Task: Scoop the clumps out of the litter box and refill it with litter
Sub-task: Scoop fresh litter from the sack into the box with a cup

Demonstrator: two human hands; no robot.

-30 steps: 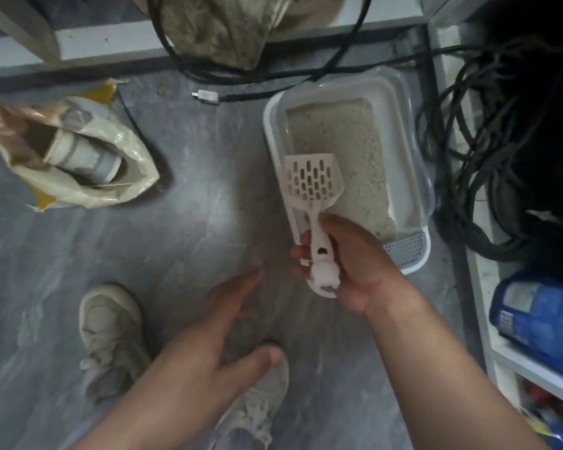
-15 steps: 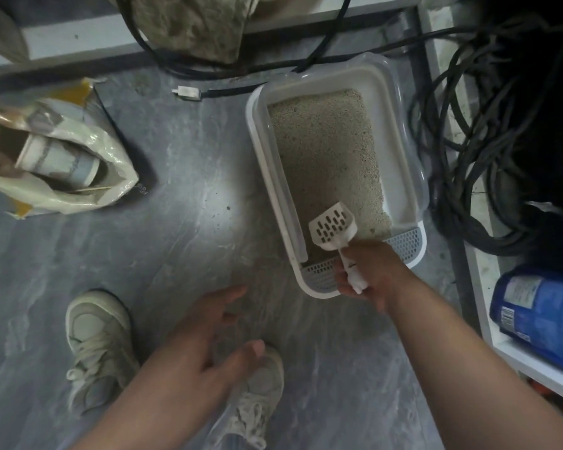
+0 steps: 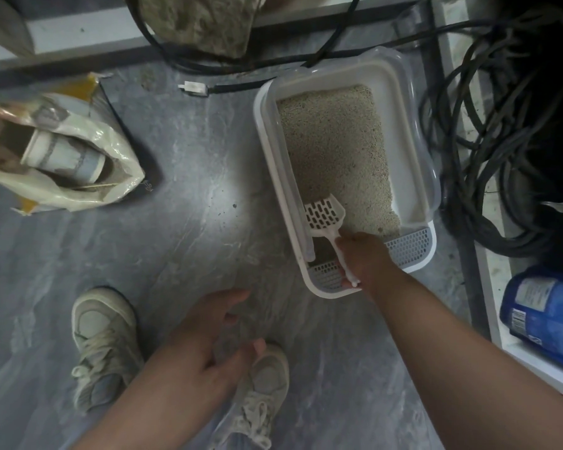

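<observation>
A white litter box stands on the grey floor at upper right, filled with beige litter. My right hand is shut on the handle of a white slotted scoop. The scoop's head rests at the near left end of the litter, slots facing up. My left hand hovers open above my shoes, holding nothing. An open litter bag lies on the floor at left, with a grey-white cup inside it.
Thick black cables pile up right of the box. A cable with a white plug runs behind it. A blue packet lies on a low white shelf at right. My two beige shoes are at the bottom.
My right hand has carried the scoop down from above the box's near rim into the litter at its near end. My left hand has barely moved.
</observation>
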